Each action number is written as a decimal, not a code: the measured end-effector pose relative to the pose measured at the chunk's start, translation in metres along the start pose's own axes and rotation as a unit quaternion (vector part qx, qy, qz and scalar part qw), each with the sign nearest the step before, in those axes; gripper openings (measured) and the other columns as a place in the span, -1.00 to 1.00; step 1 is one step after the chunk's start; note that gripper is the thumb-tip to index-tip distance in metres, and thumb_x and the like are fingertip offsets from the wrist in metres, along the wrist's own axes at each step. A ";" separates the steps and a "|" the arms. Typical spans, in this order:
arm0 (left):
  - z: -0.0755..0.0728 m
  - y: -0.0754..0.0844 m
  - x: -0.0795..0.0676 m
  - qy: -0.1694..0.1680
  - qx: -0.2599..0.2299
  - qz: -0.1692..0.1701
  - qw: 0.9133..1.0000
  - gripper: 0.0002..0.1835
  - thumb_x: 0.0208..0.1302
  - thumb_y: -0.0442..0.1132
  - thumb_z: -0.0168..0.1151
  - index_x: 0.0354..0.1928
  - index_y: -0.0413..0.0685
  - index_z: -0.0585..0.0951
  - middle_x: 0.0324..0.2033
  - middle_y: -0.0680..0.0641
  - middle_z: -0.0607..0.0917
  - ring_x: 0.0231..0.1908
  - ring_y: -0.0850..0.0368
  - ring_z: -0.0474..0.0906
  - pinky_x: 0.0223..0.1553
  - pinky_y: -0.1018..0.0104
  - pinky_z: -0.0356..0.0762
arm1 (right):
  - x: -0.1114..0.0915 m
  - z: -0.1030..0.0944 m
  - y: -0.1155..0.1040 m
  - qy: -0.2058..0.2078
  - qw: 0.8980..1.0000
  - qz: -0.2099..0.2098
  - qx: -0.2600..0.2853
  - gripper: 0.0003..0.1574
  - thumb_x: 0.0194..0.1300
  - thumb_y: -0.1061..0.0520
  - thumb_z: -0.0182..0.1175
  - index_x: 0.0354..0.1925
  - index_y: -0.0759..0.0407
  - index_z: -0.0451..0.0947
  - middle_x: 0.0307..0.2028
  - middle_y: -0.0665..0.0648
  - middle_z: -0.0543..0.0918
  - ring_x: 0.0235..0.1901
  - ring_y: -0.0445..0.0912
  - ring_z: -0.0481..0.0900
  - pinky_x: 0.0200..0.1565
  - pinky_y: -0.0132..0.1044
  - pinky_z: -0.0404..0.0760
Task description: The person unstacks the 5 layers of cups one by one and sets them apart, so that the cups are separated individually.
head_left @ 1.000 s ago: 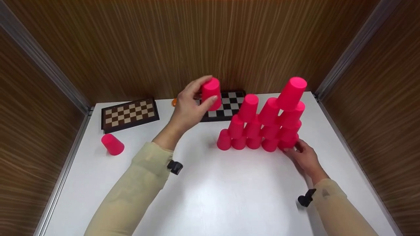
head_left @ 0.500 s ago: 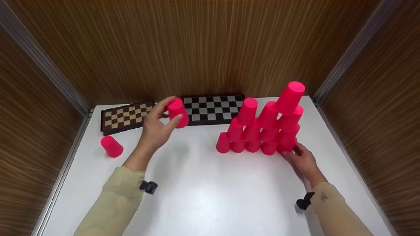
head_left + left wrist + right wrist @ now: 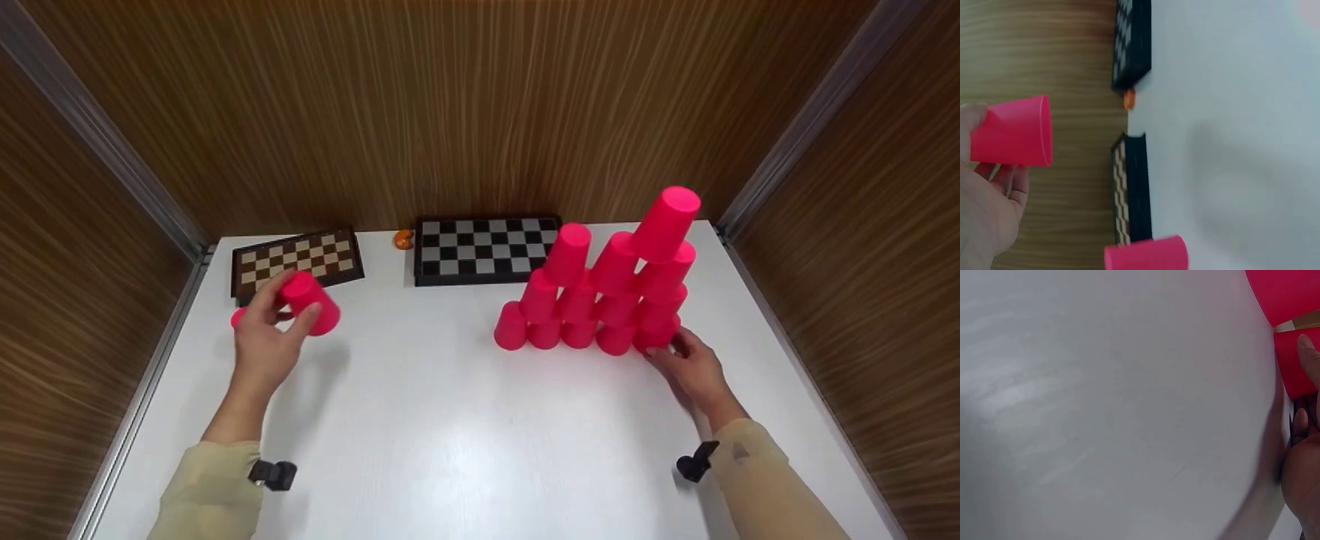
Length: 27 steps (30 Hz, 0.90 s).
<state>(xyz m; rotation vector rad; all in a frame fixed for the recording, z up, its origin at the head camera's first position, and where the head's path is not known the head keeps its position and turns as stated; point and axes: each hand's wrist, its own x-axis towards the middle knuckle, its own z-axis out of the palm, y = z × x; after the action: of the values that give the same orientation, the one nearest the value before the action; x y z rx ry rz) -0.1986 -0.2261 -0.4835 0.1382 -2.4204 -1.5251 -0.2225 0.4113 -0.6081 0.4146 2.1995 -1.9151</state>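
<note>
My left hand (image 3: 266,346) pinches an upside-down pink plastic cup (image 3: 313,306) between thumb and fingers, lifted above the table at the left. Behind that hand another pink cup (image 3: 1148,254) stands on the table, mostly hidden in the head view. To the right rises a stacked wall of upturned pink cups (image 3: 579,300), with a single cup (image 3: 666,225) topping its right side. My right hand (image 3: 699,367) holds the bottom right cup (image 3: 1294,368), its thumb on the front and the other fingers round the far side.
A brown and cream checkerboard (image 3: 330,255) lies at the back left, and a black and silver one (image 3: 480,251) at the back middle. Between them sits a small orange object (image 3: 403,239). Wooden panels (image 3: 465,112) enclose the white table (image 3: 465,420) at the back and sides.
My left hand has carried its cup left and down, away from the stack and towards the lone cup, which it now partly covers. The right hand and the stack stay where they were.
</note>
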 end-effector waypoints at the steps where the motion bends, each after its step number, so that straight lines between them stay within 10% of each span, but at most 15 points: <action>1: -0.005 -0.005 -0.003 0.006 0.000 -0.004 1.000 -0.24 0.42 -0.15 0.45 0.59 0.14 0.36 0.40 -0.06 0.50 0.31 -0.03 0.46 0.10 0.36 0.57 | 0.000 0.000 0.000 0.002 1.000 -0.001 -0.010 0.11 0.34 -0.17 0.48 0.66 -0.14 0.15 0.54 0.14 0.27 0.49 0.18 0.26 0.20 -0.30 0.64; 17: -0.053 -0.078 -0.030 0.058 0.027 -0.125 0.990 -0.13 0.42 -0.12 0.44 0.67 0.19 0.22 0.51 -0.09 0.37 0.41 -0.13 0.35 0.06 0.53 0.54 | -0.003 0.000 -0.001 0.006 0.999 -0.008 -0.032 0.14 0.33 -0.21 0.48 0.67 -0.09 0.13 0.55 0.16 0.26 0.50 0.19 0.23 0.18 -0.33 0.64; 27: -0.060 -0.103 -0.034 0.056 0.018 -0.185 0.981 -0.14 0.47 -0.12 0.39 0.68 0.18 0.18 0.56 -0.07 0.30 0.49 -0.15 0.29 0.35 0.18 0.51 | -0.010 0.003 -0.013 -0.006 1.000 0.013 -0.011 0.08 0.42 -0.10 0.44 0.68 -0.09 0.11 0.56 0.16 0.23 0.52 0.20 0.20 0.24 -0.24 0.62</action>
<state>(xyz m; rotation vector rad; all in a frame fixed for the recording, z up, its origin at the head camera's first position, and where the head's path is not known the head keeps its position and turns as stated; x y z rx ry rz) -0.1565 -0.3155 -0.5575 0.6992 -2.4274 -1.5676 -0.2175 0.4056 -0.5933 0.4243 2.1952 -1.8742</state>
